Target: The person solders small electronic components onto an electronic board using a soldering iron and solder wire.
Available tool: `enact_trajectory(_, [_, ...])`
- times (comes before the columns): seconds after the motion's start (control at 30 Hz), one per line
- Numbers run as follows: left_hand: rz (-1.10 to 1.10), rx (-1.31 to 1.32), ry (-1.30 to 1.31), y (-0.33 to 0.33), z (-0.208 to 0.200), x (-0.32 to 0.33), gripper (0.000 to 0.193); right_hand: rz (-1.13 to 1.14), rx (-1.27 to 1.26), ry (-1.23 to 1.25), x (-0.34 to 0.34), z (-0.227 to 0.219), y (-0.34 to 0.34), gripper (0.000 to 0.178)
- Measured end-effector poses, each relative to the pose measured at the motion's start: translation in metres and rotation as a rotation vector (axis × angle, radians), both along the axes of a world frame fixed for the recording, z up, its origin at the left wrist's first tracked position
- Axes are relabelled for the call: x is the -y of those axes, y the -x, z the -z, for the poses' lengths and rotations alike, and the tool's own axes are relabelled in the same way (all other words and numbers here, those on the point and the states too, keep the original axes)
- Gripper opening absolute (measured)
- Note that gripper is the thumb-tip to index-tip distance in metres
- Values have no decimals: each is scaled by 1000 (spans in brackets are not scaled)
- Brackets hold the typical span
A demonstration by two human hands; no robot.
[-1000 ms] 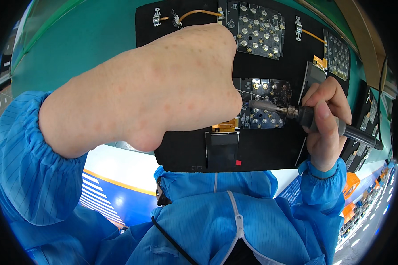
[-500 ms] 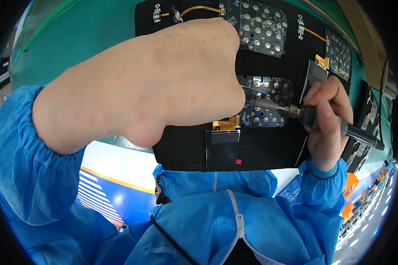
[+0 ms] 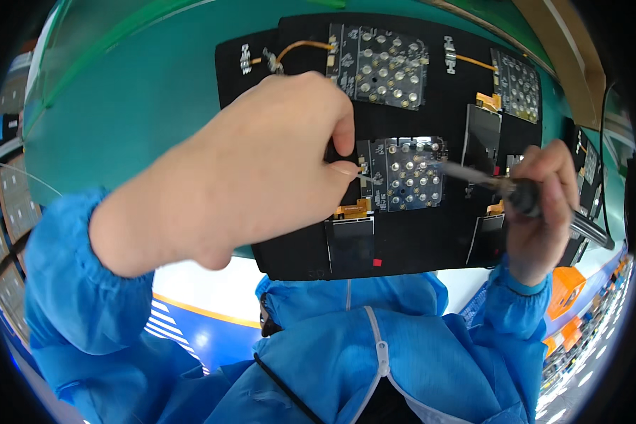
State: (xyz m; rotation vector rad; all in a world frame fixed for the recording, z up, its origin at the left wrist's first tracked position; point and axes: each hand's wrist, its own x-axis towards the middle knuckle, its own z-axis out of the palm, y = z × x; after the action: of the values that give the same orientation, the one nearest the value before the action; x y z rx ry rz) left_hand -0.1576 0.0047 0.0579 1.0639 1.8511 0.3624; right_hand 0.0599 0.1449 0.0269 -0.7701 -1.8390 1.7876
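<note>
My right hand (image 3: 544, 205) grips a soldering iron (image 3: 526, 196) by its dark handle. The iron's metal tip, blurred by motion, points left over the right edge of a circuit board (image 3: 410, 173) dotted with round silver contacts. At that board's left edge, my left hand (image 3: 261, 155) has thumb and finger pinched together on a thin silvery wire (image 3: 367, 179), which reaches onto the board. Most of its fingers are hidden behind the back of the hand. Joined to the board by an orange flex strip (image 3: 353, 209) is a small dark display (image 3: 352, 244), lying just below.
A black mat (image 3: 417, 244) carries the boards on a green table (image 3: 141, 85). Another board (image 3: 389, 71) with an orange lead lies farther off, and one more (image 3: 517, 85) at far right. A second display (image 3: 482, 134) lies near my right hand. A black cable (image 3: 603, 155) hangs at right.
The iron's tip has pulled back to the right, from the board's left part to its right edge. My left hand has shifted left and turned, uncovering more of the boards.
</note>
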Motion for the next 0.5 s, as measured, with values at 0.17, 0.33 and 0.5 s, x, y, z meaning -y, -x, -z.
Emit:
enact_trajectory(0.17, [-56, 121, -95, 6, -12, 16, 14, 581, -33, -217, -66, -15, -73, 24])
enact_trajectory(0.33, [-518, 348, -325, 5, 2, 48, 9, 660, 371, -841, -117, 24, -90, 27])
enact_trajectory(0.5, [-216, -574, -705, 0, 6, 87, 11, 581, 463, -626, -128, 9, -114, 32])
